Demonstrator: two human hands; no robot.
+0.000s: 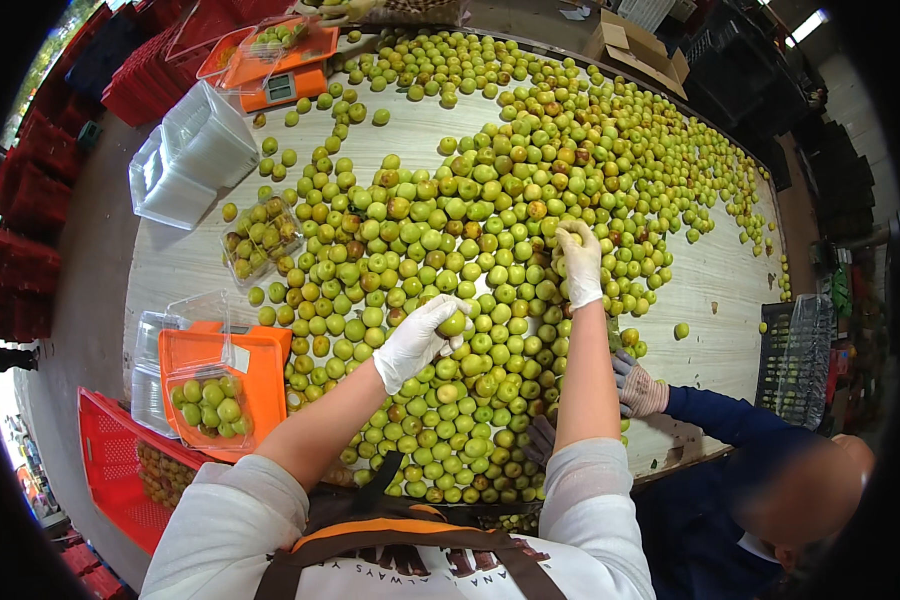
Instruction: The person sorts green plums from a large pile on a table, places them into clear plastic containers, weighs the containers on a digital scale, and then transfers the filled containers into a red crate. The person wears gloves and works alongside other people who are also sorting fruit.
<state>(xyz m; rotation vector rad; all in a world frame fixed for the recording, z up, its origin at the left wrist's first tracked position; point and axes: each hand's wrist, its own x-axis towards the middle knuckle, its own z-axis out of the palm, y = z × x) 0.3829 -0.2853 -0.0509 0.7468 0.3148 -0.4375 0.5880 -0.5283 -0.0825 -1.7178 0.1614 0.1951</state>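
Observation:
My left hand (424, 337), in a white glove, grips one green fruit (451, 323) that looks like a jujube, thumb and fingers around its sides. Farther out and to the right, my right hand (581, 262), also gloved, has its fingers curled on a fruit at the pile; the hand partly hides that fruit. Under and around both hands spreads a dense layer of green fruits (420, 262), several with brown blotches. They lie on a pale wood-grain table (690, 289).
At left, an orange scale (262, 352) bears a clear plastic box of fruit (208, 405). Behind it are a filled clamshell (261, 238), stacked empty boxes (195, 150) and another orange scale (289, 86). A red crate (112, 465) stands lower left. A co-worker's gloved hand (641, 386) reaches in at right, near a black crate (784, 352).

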